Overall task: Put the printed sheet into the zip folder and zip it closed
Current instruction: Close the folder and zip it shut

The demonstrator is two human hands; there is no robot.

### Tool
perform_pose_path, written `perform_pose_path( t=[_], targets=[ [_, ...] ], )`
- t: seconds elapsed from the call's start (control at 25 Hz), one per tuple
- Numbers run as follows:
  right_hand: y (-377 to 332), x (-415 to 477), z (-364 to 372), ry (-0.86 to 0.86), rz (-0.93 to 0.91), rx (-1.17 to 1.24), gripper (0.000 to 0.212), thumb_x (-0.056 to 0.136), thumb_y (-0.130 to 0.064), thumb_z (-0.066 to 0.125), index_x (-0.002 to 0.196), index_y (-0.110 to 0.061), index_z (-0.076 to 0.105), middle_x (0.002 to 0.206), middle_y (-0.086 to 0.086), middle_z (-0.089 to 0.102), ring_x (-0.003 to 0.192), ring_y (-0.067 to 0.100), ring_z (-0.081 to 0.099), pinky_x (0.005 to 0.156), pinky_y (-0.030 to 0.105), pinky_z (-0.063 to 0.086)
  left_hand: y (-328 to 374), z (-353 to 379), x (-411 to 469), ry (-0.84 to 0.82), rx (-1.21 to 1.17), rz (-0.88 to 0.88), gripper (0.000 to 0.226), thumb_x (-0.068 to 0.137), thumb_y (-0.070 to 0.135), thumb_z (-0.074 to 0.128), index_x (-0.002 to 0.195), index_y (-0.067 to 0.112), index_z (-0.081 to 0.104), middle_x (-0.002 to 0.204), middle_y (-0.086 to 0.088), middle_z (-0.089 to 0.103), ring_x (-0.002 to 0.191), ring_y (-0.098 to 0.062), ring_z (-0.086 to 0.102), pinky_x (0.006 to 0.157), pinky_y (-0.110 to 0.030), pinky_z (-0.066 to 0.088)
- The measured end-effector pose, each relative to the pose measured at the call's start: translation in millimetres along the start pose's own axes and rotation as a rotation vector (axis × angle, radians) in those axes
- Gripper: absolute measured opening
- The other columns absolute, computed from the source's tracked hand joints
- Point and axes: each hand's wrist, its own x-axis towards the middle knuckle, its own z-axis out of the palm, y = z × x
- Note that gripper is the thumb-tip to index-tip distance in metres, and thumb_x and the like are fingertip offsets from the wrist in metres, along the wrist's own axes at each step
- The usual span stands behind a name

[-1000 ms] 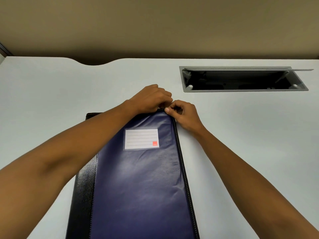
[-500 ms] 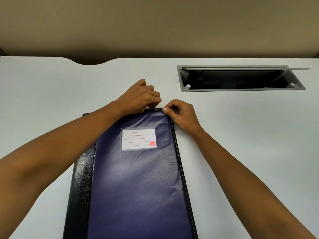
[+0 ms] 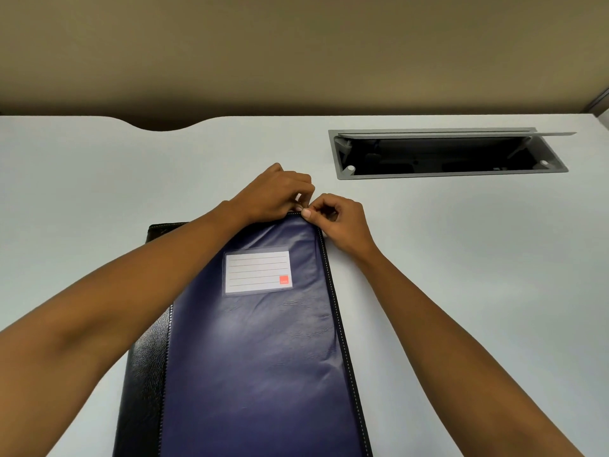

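Note:
A dark blue zip folder (image 3: 257,351) with a black spine and a white label pocket (image 3: 257,272) lies flat on the white desk, its long side running away from me. Both hands meet at its far right corner. My left hand (image 3: 275,192) pinches something small at the far edge, most likely the zip pull, which its fingers hide. My right hand (image 3: 339,222) pinches the corner of the folder beside it. The printed sheet is not visible.
The white desk (image 3: 461,275) spreads to both sides. A grey cable tray (image 3: 448,153) with its lid up is sunk into the desk at the far right. A curved notch cuts the desk's far edge at the left.
My left hand moved left along the far edge, then came back right to touch my right hand at the corner. The folder has stayed in place.

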Motion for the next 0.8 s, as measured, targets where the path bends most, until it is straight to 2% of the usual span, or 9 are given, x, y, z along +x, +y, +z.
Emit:
perform_pose_path(
  t=[0.12, 0.32, 0.48, 0.64, 0.8],
  targets=[
    [0.2, -1.2, -2.4, 0.021, 0.007, 0.022, 0.011, 0.082, -0.021, 0.073, 0.077, -0.012, 0.069, 0.071, -0.005, 0.065, 0.062, 0.003, 0.052, 0.061, 0.014, 0.04, -1.4, -2.9, -1.5, 0.007, 0.0, -0.007, 0.017, 0.078, 0.002, 0.06, 0.073, 0.017, 0.058, 0.078, 0.007, 0.059, 0.071, -0.009, 0.045, 0.078, -0.039, 0.032],
    [-0.2, -1.3, -1.2, 0.062, 0.039, -0.001, 0.014, 0.083, -0.022, 0.072, 0.08, -0.008, 0.07, 0.073, -0.003, 0.065, 0.062, 0.001, 0.052, 0.061, 0.01, 0.038, -10.8, -11.0, -20.3, 0.072, 0.121, -0.029, 0.03, 0.078, 0.0, 0.061, 0.067, 0.025, 0.047, 0.072, 0.015, 0.05, 0.067, -0.01, 0.044, 0.075, -0.032, 0.022],
    [-0.5, -0.5, -2.4, 0.046, 0.037, -0.011, 0.014, 0.083, -0.023, 0.072, 0.081, -0.009, 0.07, 0.074, -0.003, 0.065, 0.062, 0.002, 0.051, 0.061, 0.011, 0.038, -9.7, -13.6, -17.4, 0.024, 0.209, 0.013, 0.024, 0.077, -0.001, 0.061, 0.069, 0.02, 0.053, 0.073, 0.008, 0.056, 0.067, -0.015, 0.048, 0.076, -0.03, 0.02],
    [-1.2, -2.1, -2.8, 0.039, 0.046, -0.012, 0.017, 0.085, -0.026, 0.069, 0.082, -0.009, 0.07, 0.076, -0.001, 0.067, 0.066, 0.006, 0.055, 0.064, 0.019, 0.042, -9.2, -12.7, -21.2, 0.056, 0.141, -0.061, 0.013, 0.082, 0.009, 0.062, 0.076, 0.019, 0.057, 0.08, 0.008, 0.06, 0.07, -0.016, 0.053, 0.073, -0.033, 0.032],
    [-18.9, 14.1, 1.0, -0.088, 0.313, -0.028, 0.028, 0.079, -0.051, 0.066, 0.084, -0.025, 0.072, 0.086, -0.008, 0.071, 0.087, 0.013, 0.063, 0.08, 0.033, 0.048, 1.9, -4.7, -25.8, 0.162, 0.008, -0.223, 0.004, 0.083, 0.014, 0.061, 0.084, 0.018, 0.062, 0.087, 0.006, 0.063, 0.072, -0.018, 0.057, 0.066, -0.028, 0.035]
  ],
)
